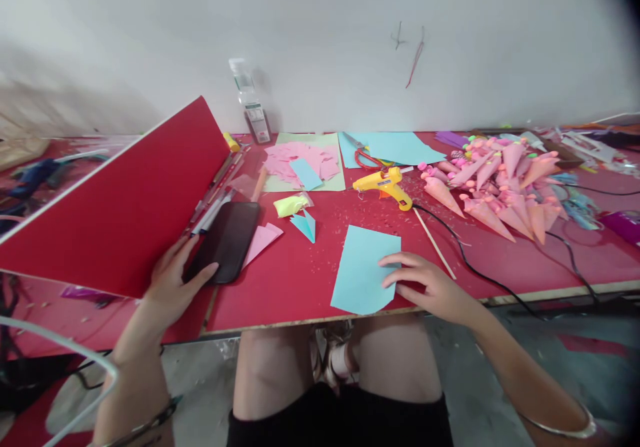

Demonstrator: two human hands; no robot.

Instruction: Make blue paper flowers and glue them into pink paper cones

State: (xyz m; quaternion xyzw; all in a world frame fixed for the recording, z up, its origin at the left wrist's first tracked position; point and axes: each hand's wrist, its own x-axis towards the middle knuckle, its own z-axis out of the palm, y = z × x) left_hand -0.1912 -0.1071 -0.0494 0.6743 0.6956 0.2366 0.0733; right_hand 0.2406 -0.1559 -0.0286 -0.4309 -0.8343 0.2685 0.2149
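Head view, near edge of the red-topped work table (pixel 300 287): the right hand (pixel 425 284) lies palm down, fingers spread flat on the right edge of a light-blue cut paper sheet (pixel 363 267); it presses the sheet and grips nothing. The sheet lies flat at the table's near edge, in front of the person's knees. Left of it, the left hand (pixel 173 280) pinches the near lower edge of a large red card sheet (pixel 120 207), thumb on top, holding it tilted up off the table. A black smartphone (pixel 227 240) lies just beside that thumb, partly under the card's edge.

Middle distance: a pink folded paper piece (pixel 263 239) touches the phone's right side; a small blue folded paper (pixel 305 224) and a thin wooden stick (pixel 434 244) lie near.

Farther: a yellow hot-glue gun (pixel 383 186) with black cable, red-handled scissors (pixel 364 157), and a heap of pink paper cones (pixel 495 184) at right. A clear plastic bottle (pixel 249 100) stands against the wall.
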